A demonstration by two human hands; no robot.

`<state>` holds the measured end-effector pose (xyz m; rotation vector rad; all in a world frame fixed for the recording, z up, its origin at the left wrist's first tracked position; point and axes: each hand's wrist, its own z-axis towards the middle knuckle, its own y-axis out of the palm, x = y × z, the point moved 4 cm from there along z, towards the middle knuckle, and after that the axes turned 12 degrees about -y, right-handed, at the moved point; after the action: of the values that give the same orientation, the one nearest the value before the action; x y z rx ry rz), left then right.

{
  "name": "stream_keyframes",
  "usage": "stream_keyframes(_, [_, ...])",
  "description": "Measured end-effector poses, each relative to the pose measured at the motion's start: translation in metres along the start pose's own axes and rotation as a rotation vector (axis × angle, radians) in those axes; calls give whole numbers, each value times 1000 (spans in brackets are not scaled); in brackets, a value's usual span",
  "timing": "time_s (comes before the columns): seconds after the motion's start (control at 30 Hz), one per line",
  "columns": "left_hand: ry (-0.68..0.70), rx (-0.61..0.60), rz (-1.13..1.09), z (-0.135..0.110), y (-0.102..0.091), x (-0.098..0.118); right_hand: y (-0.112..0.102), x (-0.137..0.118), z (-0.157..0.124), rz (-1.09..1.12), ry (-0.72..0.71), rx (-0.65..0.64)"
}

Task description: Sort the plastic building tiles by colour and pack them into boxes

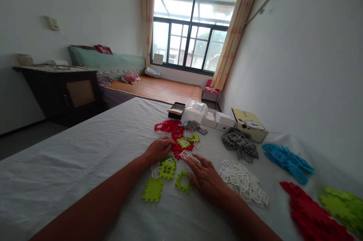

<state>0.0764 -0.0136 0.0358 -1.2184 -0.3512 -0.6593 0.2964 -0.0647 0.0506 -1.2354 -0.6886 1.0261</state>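
Observation:
My left hand (159,149) reaches to the left side of a loose pile of flat interlocking plastic pieces. Its fingers are curled together beside the red pieces (176,152), and whatever they pinch is hidden. With fingers stretched out, my right hand (205,175) lies low over the cloth, fingertips close to a small white window piece (184,154). Under its thumb side is a lime green square frame (179,185). Nearer to me are a lime green window panel (167,170) and a solid lime green panel (152,189). White lattice pieces (155,172) lie below my left wrist.
Sorted heaps sit to the right: white pieces (241,182), dark grey pieces (239,144), blue pieces (287,161), red pieces (312,210) and lime green pieces (343,205). Behind stand a black box (176,110), a clear plastic container (196,110), white boxes (225,121) and a yellow carton (249,124).

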Motion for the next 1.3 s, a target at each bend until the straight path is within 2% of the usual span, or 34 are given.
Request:
stream_keyframes(0.13, [2, 13, 6, -1, -1, 1, 6, 0, 1, 39, 14, -41])
stream_keyframes(0.27, [6, 7, 18, -1, -1, 0, -1, 3, -5, 22, 58, 20])
stream_keyframes(0.47, [10, 11, 33, -1, 0, -1, -4, 6, -8, 12, 108, -9])
stream_keyframes(0.7, [13, 12, 30, -2, 0, -1, -5, 7, -13, 62, 61, -2])
stream_keyframes(0.9, [9, 7, 32, -1, 1, -1, -8, 9, -12, 55, 109, -34])
stream_keyframes(1.17, [20, 9, 33, -3, 0, 0, -6, 5, -11, -176, 53, 11])
stream_keyframes(1.3, [15, 1, 33, -2, -1, 2, -10, 15, -14, -282, 116, 89])
